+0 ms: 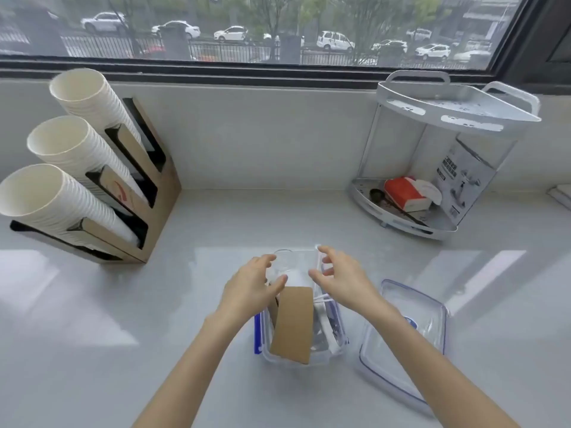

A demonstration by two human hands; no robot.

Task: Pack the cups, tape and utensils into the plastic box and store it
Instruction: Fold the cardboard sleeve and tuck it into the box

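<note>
A clear plastic box (338,342) with blue side clips stands on the counter in front of me. Inside it a brown cardboard piece (293,324) leans upright, with white utensils (327,327) beside it on the right. A clear cup (285,263) sits at the box's far end. My left hand (251,285) curls around the cup's left side, fingers spread. My right hand (343,278) hovers over the box's far right rim with fingers apart. The box's clear lid (404,344) lies flat to the right. No tape is visible.
A wooden dispenser (154,193) with three slanted stacks of white paper cups (77,156) stands at the left. A white two-tier corner rack (445,156) holding a red-and-white package stands at the back right. A window ledge runs along the back.
</note>
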